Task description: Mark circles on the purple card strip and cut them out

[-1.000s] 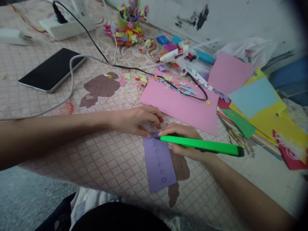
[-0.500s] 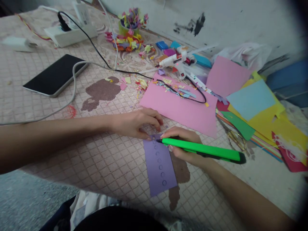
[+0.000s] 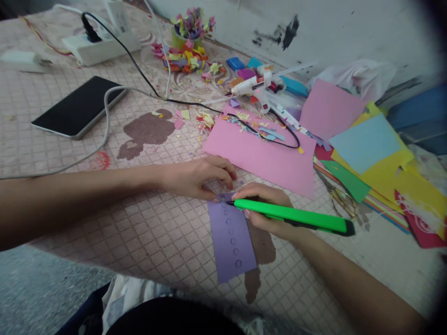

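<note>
A purple paper strip [image 3: 228, 251] lies on the patterned cloth, with a column of small dark circles drawn down it. My left hand [image 3: 200, 179] rests at its top end; the thumb tip touches the paper while the other fingers are curved and apart. In my right hand [image 3: 267, 211] is a thick bright green pen [image 3: 296, 217] with a black rear end. Its dark tip meets the strip near the topmost circle, close to my left thumb. The right fingertips are partly hidden behind the pen.
Pink paper [image 3: 265, 163] with scraps lies beyond my hands, and a white glue gun [image 3: 253, 88] stands behind it. Scissors [image 3: 340, 200] and coloured sheets [image 3: 366, 144] are at right. A black-screened tablet [image 3: 78, 107], cables and a power strip [image 3: 101, 46] occupy the left.
The pen tip has shifted very slightly left at the top of the strip. Both hands otherwise stay in place, and the view has tilted a little.
</note>
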Motion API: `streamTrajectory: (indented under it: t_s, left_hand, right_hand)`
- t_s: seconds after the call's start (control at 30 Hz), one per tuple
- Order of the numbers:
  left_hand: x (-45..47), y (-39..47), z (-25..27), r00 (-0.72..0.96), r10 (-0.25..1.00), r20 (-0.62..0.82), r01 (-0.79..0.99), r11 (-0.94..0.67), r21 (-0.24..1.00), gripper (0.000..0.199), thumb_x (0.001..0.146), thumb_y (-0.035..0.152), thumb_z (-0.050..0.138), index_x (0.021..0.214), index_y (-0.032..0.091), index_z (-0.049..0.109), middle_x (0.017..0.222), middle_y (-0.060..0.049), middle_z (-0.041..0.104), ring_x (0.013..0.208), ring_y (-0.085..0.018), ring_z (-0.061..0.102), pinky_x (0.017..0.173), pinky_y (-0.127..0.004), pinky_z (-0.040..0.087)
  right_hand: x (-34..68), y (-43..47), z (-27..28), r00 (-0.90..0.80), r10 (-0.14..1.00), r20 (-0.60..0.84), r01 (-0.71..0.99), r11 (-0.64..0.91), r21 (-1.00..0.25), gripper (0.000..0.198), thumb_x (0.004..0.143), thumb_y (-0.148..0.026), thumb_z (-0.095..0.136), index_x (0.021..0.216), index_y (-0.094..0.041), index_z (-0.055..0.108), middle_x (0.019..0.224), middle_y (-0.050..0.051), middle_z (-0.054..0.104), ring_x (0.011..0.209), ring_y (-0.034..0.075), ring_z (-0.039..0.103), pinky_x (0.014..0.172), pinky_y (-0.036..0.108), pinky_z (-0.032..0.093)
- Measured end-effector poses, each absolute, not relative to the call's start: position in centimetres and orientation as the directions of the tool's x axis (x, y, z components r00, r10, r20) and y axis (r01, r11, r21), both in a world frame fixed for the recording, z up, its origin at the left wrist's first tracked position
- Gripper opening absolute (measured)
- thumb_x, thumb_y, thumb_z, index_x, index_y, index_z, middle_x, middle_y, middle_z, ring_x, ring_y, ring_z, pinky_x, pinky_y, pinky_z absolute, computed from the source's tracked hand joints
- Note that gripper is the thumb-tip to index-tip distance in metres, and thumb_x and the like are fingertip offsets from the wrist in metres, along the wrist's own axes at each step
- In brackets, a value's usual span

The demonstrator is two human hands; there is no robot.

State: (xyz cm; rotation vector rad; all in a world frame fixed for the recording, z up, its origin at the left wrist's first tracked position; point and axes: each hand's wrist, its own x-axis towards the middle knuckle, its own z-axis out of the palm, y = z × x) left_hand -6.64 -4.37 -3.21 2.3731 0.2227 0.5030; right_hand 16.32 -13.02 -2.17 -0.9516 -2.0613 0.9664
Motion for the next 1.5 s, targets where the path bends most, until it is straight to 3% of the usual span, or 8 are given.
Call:
streamTrajectory:
  t_s: [0.73,1.27,1.5]
  left_hand:
    - [-6.56,-4.36,-3.17,0.91,0.297,0.289,0.022,-0.732,0.681,0.029,0.079,0.014,0.068,0.108,0.017,0.067,0.12,-0.014,0.061,0.114,-0.023,0.057,0.097,-0.037,0.046]
    - [-6.58,-4.32,-3.12,0.915,0.289,0.281,0.026,-0.737,0.675,0.027,0.081,0.018,0.068,0.108,0.017,0.067,0.12,-0.014,0.061,0.114,-0.024,0.057,0.098,-0.038,0.047]
    - [-6.69,-4.3,-3.22,0.916,0.283,0.286,0.023,-0.747,0.665,0.031,0.08,0.014,0.068,0.111,0.018,0.066,0.121,-0.014,0.061,0.116,-0.024,0.056,0.099,-0.038,0.046]
  right_hand:
    - [16.48,-12.97,-2.3,-0.518,0.82,0.244,0.316,0.449,-0.836,0.027,0.077,-0.013,0.059,0.101,-0.021,0.068,0.093,0.004,0.072,0.083,0.016,0.067,0.073,0.028,0.053]
    - [16.39,-13.01,-2.91,-0.573,0.758,0.312,0.322,0.558,-0.765,0.026,0.081,-0.017,0.061,0.106,-0.021,0.066,0.095,0.004,0.072,0.087,0.016,0.068,0.077,0.028,0.054]
    - [16.4,-13.15,-2.33,-0.462,0.851,0.249,0.328,0.425,-0.844,0.019,0.08,-0.019,0.06,0.097,-0.019,0.069,0.09,0.004,0.073,0.079,0.015,0.068,0.069,0.026,0.054]
